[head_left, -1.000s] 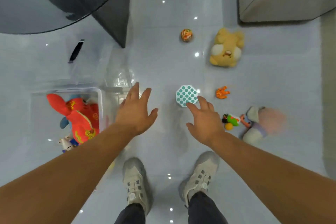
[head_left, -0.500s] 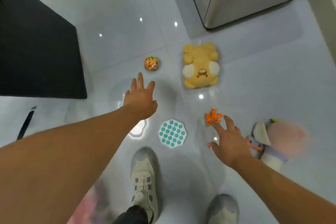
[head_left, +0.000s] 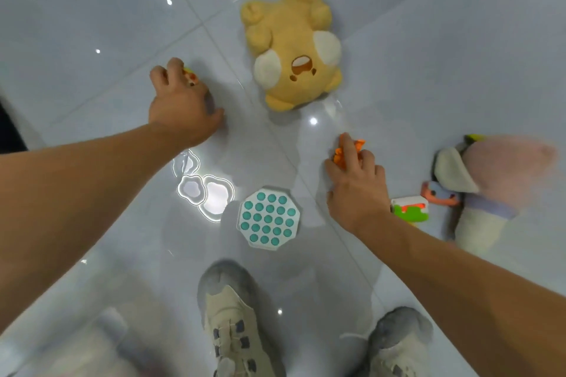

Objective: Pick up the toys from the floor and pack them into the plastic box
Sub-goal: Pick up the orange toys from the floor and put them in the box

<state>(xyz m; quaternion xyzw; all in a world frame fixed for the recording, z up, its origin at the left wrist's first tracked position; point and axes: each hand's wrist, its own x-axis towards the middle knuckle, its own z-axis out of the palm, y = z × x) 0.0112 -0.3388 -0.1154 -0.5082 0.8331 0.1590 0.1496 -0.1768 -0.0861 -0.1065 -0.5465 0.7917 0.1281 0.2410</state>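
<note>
Mid-cleanup on the glossy tiled floor [head_left: 92, 24], with most of the toys not yet packed. At the far left, your left hand [head_left: 180, 107] reaches out palm-down, fingers curled over a small orange-and-yellow ball [head_left: 191, 78]; only a sliver of the ball shows past the knuckles, and the grip looks closed around it, though whether it has left the floor cannot be told. The plastic box does not show clearly in this view; a blurred pale shape sits at the near left edge.

In the middle, the teal-dotted octagonal pop toy [head_left: 269, 219] lies flat and untouched just ahead of your shoes [head_left: 232, 333], and the yellow plush bear [head_left: 291, 49] lies on its back farther off.

To the right, your right hand [head_left: 355, 180] is bent at the wrist, its fingers pinched shut on a small orange figure [head_left: 340, 156] at floor level. Just beside that wrist sits a green-and-white toy [head_left: 409, 211], and at the far right a pink-and-white plush [head_left: 490, 187], blurred. By this look, at least four toys remain to be collected after these two.
</note>
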